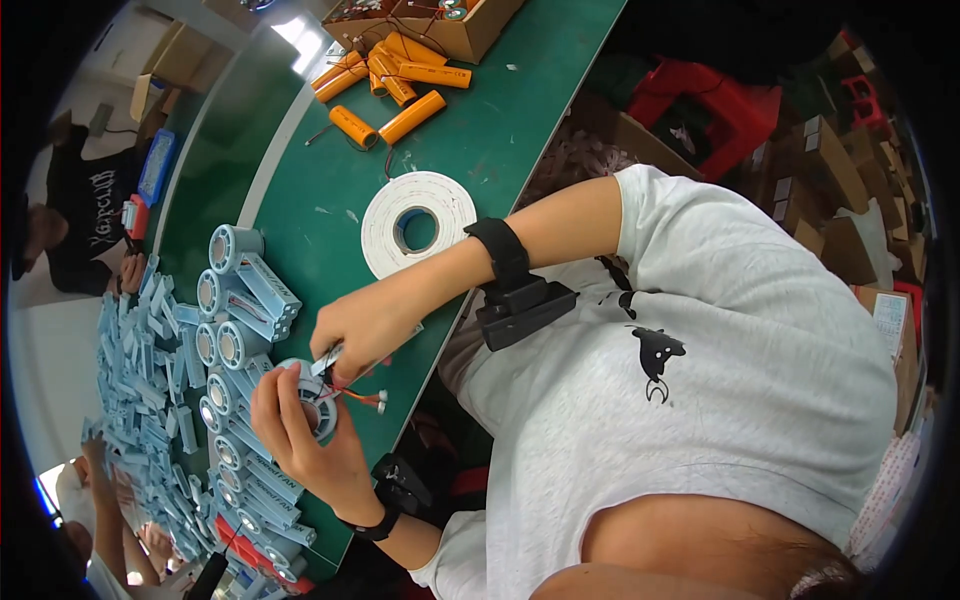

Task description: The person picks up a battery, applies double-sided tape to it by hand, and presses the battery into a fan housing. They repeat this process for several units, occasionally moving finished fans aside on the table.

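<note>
My left hand (pixel 310 440) is closed round a light-blue handheld fan housing (pixel 322 412) with a ringed round head, held above the table's near edge. Over that housing, my right hand (pixel 368 325) is bent down with its fingers pinched together. A small pale piece shows at its fingertips; what they grip is mostly hidden. Thin red and dark wires (pixel 358 397) with small white connectors stick out beside the housing. Just beyond my hands runs a row of similar fan housings (pixel 240 343). A wide white roll of tape (pixel 374 222) lies beside my right forearm.
Orange cylindrical battery cells (pixel 412 118) with leads lie near a cardboard box (pixel 480 35) on the green table (pixel 330 225). Many loose light-blue parts (pixel 145 370) are heaped farther off. Co-workers (pixel 85 200) sit across. A red stool (pixel 725 105) and cartons stand behind the table edge.
</note>
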`<state>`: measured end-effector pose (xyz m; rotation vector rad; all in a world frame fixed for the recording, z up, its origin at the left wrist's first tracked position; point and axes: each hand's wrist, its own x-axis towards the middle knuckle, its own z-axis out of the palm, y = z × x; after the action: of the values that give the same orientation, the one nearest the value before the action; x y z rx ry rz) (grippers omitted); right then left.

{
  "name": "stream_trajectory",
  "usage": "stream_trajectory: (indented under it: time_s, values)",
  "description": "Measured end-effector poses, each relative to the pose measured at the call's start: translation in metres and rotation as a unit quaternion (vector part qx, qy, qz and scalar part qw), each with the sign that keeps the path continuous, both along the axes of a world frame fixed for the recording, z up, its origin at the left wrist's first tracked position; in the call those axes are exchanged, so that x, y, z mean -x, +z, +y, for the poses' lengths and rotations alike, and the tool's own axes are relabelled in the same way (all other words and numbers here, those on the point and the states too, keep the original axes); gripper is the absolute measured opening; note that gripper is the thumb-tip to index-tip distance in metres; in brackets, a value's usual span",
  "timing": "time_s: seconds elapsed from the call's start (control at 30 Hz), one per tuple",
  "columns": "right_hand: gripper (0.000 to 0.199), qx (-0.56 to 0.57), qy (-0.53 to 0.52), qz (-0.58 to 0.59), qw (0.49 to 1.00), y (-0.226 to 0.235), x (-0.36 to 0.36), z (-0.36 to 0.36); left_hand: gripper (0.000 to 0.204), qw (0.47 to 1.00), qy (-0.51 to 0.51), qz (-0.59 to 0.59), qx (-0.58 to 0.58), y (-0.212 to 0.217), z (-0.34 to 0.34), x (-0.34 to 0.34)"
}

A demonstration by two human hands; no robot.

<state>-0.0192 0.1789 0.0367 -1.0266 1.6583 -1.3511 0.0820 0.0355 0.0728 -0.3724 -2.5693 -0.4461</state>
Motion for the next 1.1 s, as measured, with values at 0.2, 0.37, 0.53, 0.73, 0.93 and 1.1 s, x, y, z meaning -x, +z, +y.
stream_trajectory:
  time_s: [0.2, 0.37, 0.53, 0.73, 0.93, 1.1]
  values:
    - [0.028, 0.067, -0.038, -0.007, 0.997, 0.008, 0.021, 0.006, 0.052, 0.995, -0.056, 0.022, 0.08, 0.027, 0.008, 0.025]
    - [0.033, 0.155, -0.259, 0.337, 0.892, 0.007, 0.089, 0.041, 0.049, 0.997, -0.07, -0.016, 0.039, 0.059, 0.001, 0.11]
    - [0.036, -0.176, -0.432, 0.4, 0.789, 0.029, 0.117, 0.084, 0.052, 0.988, 0.036, 0.046, 0.142, 0.047, -0.076, 0.282]
    - [0.026, -0.212, -0.306, 0.433, 0.821, 0.006, 0.139, 0.033, 0.066, 0.925, 0.101, -0.348, 0.114, 0.0, -0.132, 0.367]
    - [0.024, 0.254, -0.351, 0.234, 0.87, 0.019, 0.142, 0.084, 0.059, 0.971, -0.149, -0.165, 0.084, 0.04, 0.02, 0.207]
    - [0.025, 0.321, -0.38, -0.044, 0.867, 0.036, 0.074, 0.122, 0.058, 0.946, -0.175, -0.235, 0.138, 0.007, 0.073, 0.049]
